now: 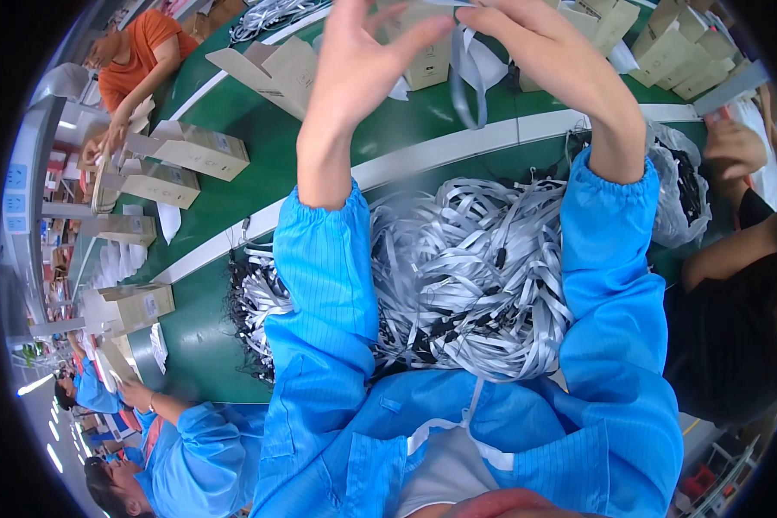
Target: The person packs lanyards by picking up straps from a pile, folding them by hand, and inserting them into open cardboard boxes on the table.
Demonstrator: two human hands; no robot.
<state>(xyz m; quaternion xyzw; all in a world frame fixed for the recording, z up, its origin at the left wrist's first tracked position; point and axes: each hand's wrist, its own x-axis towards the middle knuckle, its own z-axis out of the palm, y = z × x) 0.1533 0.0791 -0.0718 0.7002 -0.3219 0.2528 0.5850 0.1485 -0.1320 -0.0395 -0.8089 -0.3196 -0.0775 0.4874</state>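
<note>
My right hand (527, 34) reaches to the top of the picture, its thumb and fingers pinched on a grey flat lanyard strap (458, 86). The strap hangs in a loop over the green table, in front of an open cardboard box (428, 67). My left hand (354, 73) is to the left of it, thumb and fingers apart, with nothing visible in it; the upper edge cuts off some fingertips. Between my forearms lies a big heap of grey lanyard straps (475, 268) with black clips and cords.
Open cardboard boxes (190, 151) line the green table (207, 345) on the left; more boxes (678, 52) stand far right. A pale rail (406, 160) crosses the table. A plastic bag (678, 186) lies beside my right sleeve. Co-workers sit left, far left and right.
</note>
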